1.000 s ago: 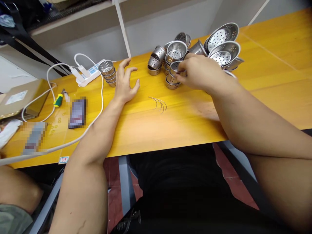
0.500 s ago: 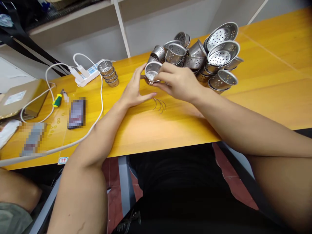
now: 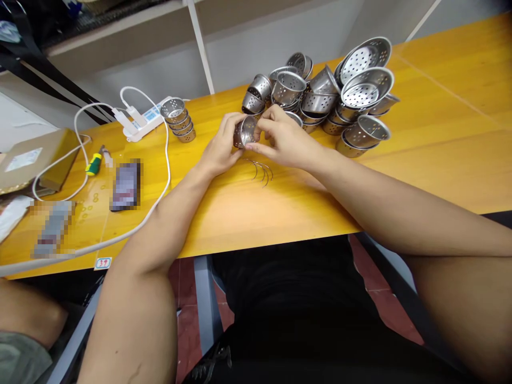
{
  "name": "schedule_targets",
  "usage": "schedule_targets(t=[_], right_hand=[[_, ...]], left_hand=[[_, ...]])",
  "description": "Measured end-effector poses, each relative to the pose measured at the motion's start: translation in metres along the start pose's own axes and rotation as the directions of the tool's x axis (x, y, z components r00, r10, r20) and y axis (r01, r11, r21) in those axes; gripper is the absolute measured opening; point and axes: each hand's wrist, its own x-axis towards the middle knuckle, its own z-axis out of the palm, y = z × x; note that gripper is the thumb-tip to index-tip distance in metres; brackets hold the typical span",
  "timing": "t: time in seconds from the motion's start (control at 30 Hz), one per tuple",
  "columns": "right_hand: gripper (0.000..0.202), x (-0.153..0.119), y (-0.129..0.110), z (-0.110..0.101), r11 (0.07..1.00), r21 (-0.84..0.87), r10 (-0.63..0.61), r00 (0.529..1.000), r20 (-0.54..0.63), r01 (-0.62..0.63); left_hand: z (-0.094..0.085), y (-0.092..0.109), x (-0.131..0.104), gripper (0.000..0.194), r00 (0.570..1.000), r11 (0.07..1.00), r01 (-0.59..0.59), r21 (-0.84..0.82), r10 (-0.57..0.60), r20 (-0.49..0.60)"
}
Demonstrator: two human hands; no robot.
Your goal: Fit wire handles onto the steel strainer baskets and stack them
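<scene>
A small perforated metal cup (image 3: 243, 133) is held between my two hands above the table, tipped with its opening toward the right. My left hand (image 3: 219, 145) wraps round its left side. The fingers of my right hand (image 3: 283, 133) pinch its rim from the right. Several thin curved wires (image 3: 262, 172) lie on the table just below the cup. Behind my right hand is a heap of perforated metal cups (image 3: 288, 88), some nested, some tilted. A short stack of similar cups (image 3: 182, 120) stands left of my left hand.
Larger perforated bowls (image 3: 366, 88) top the heap's right side. At left are a white power strip (image 3: 146, 124) with cables, a green-yellow handled tool (image 3: 94, 164), two blurred-out devices and a cardboard box (image 3: 48, 160). A white cable crosses the table near my left forearm.
The cup has come slightly lower and nearer, turning from opening upward to opening rightward. My left hand has closed round it, and my right hand has shifted its grip on the rim.
</scene>
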Motion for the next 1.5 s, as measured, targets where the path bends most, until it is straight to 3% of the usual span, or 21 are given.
schedule_targets(t=[0.33,0.5,0.6,0.7,0.83,0.97,1.03,1.1,1.3,1.43,1.5], right_hand=[[0.067,0.003,0.008,0.010,0.969,0.218,0.126,0.991,-0.041,-0.115],[0.077,0.008,0.005,0.019,0.924,0.353,0.197,0.973,-0.119,-0.144],[0.083,0.011,0.004,0.018,0.869,0.480,0.189,0.977,-0.100,-0.119],[0.083,0.008,0.007,0.011,0.846,0.526,0.129,0.991,-0.041,-0.089],[0.069,0.000,0.011,0.003,0.930,0.363,0.021,0.995,0.099,-0.056],[0.059,-0.003,0.007,0.004,0.952,0.304,-0.049,0.971,0.233,-0.025],[0.058,-0.003,0.005,0.006,0.952,0.307,-0.064,0.966,0.250,-0.016],[0.057,-0.002,0.003,0.007,0.952,0.305,-0.074,0.961,0.268,-0.012],[0.052,-0.002,0.004,0.005,0.955,0.296,-0.103,0.945,0.310,0.007],[0.052,-0.002,0.003,0.004,0.954,0.299,-0.120,0.942,0.312,0.023],[0.051,-0.002,0.002,0.003,0.954,0.298,-0.124,0.939,0.320,0.025]], left_hand=[[0.000,0.007,0.002,0.096,0.994,0.993,0.112,0.031,-0.112,-0.011],[-0.004,0.005,-0.001,0.099,0.989,0.990,0.143,0.019,-0.142,-0.031],[-0.010,0.000,-0.007,0.101,0.966,0.967,0.253,0.031,-0.251,-0.054],[-0.018,-0.011,-0.014,0.104,0.901,0.900,0.432,0.057,-0.427,-0.079],[-0.030,-0.023,-0.018,0.104,0.769,0.772,0.633,0.062,-0.619,-0.159],[-0.037,-0.021,-0.016,0.095,0.648,0.637,0.761,0.124,-0.736,-0.195],[-0.037,-0.023,-0.018,0.092,0.622,0.596,0.783,0.177,-0.754,-0.210],[-0.036,-0.030,-0.022,0.088,0.637,0.611,0.771,0.181,-0.733,-0.239],[-0.031,-0.058,-0.029,0.064,0.760,0.777,0.619,0.117,-0.554,-0.339],[-0.026,-0.047,-0.021,0.069,0.874,0.873,0.474,0.114,-0.450,-0.184],[-0.023,-0.042,-0.021,0.072,0.895,0.884,0.446,0.143,-0.440,-0.073]])
